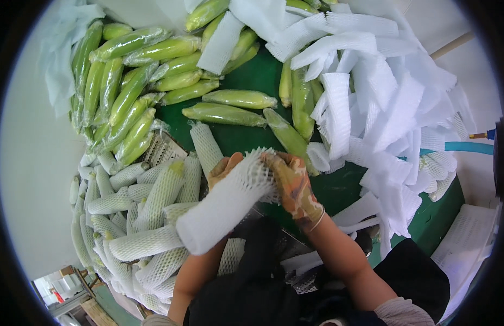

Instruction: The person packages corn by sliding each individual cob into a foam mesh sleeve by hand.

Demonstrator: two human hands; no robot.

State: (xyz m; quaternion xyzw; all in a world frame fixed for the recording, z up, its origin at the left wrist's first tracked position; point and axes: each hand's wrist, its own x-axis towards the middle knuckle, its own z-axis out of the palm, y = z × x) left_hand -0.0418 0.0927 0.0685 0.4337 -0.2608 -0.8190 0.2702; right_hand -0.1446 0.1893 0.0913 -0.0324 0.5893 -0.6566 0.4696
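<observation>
A white foam net sleeve (pixel 223 212) hangs between my hands in front of my body. It looks flat and I see no corn inside. My right hand (pixel 292 185), in a stained work glove, pinches its spread, frayed upper end. My left hand (pixel 223 169), also gloved, grips it from the far side, and the sleeve hides part of that hand. Just beyond the left hand lies a foam-sleeved ear of corn (pixel 205 142). Ears of green corn in clear film (pixel 225 115) rest on the green tabletop (pixel 239 140) farther out.
At left, foam-sleeved corn (pixel 154 203) is heaped below a pile of film-wrapped corn (pixel 129 81). Loose foam sleeves (pixel 382 93) crowd the right. A perforated metal piece (pixel 164 146) sits between the left piles. A white plastic crate (pixel 465 244) stands at lower right, below a blue hose (pixel 467 146).
</observation>
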